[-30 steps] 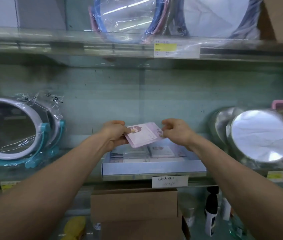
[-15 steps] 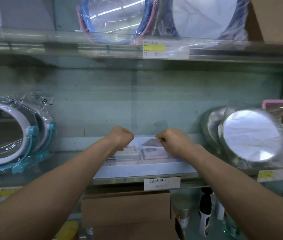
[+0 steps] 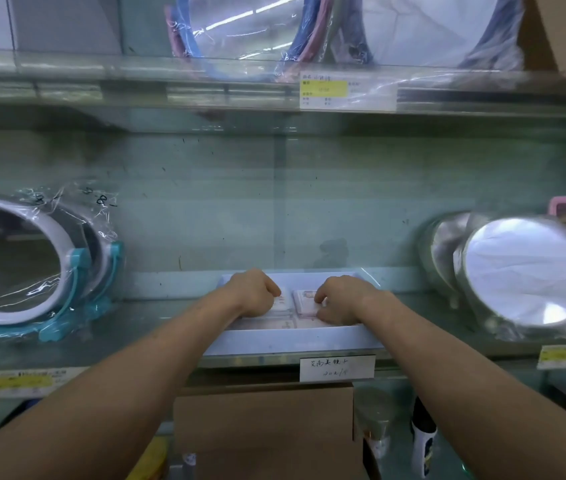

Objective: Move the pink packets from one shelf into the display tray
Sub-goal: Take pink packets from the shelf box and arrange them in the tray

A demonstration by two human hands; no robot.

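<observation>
Shelf restocking: pink packets lie in the display tray.
Left hand and right hand curl over them; grip or press, unclear. Several placed; any remaining are unseen.

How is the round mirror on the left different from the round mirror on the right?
The left mirror has a white rim and a blue stand; the right mirror is silvery all round. The left mirror's glass looks dark; the right mirror's looks bright white. Both are round and stand on the same shelf.
</observation>
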